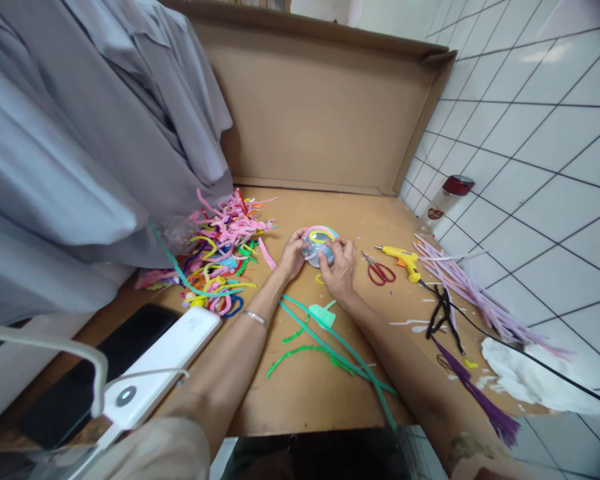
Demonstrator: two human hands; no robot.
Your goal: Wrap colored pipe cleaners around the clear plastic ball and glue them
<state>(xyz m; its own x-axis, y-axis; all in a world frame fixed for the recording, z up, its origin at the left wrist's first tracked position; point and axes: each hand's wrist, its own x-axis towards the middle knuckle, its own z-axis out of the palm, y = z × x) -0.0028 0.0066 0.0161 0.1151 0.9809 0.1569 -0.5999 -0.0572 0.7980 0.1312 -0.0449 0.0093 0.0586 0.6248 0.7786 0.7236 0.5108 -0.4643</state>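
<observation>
Between both hands is a small round piece (321, 245) built of coiled fuzzy pipe cleaners in pink, yellow, pale blue and lilac. My left hand (293, 255) curls round its left edge. From the right, my right hand (339, 267) grips it, the thumb pressed on its front. Just below lies a small yellow pipe-cleaner curl (321, 279). Nearer me are a flat mint-green piece (323, 316), long teal pipe cleaners (347, 348) and bright green bits (300, 351). Red-handled scissors (380, 272) rest right of my right hand.
A yellow glue gun (403, 260) with a black cord, lilac pipe cleaners (470, 293), a purple tassel (485, 393) and a jar (447, 200) are at the right. Colourful scraps (225, 240), a white power bank (165, 367) and a black phone (105, 367) lie left. Cardboard (320, 107) stands behind.
</observation>
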